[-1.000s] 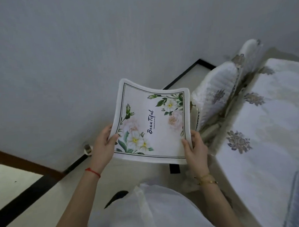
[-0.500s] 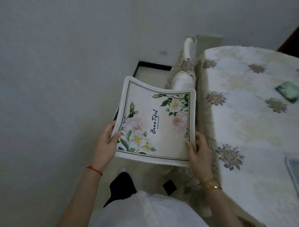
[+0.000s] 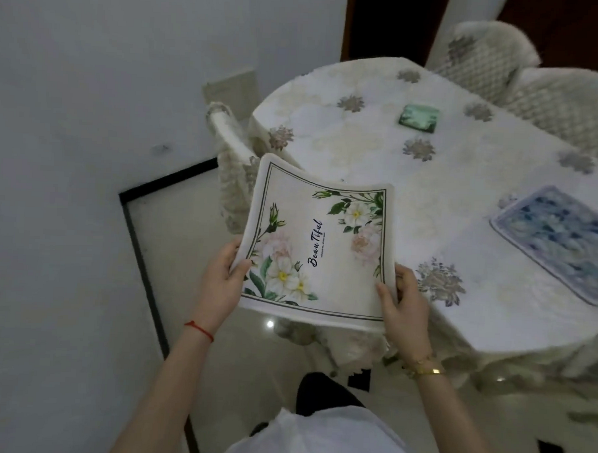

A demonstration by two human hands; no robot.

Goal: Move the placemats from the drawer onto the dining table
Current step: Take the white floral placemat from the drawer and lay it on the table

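Placemat (image 3: 319, 247): gripped at both sides by left hand (image 3: 219, 284) and right hand (image 3: 402, 306), in carry; next, lay flat on table (image 3: 412, 197).

Prob. home dining rm: clothed table (image 3: 379, 168), covered chairs (image 3: 543, 100).

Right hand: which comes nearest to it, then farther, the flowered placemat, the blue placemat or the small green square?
1. Flowered placemat: held in the right hand.
2. Blue placemat: on the table, to the right.
3. Green square: far side of the table.
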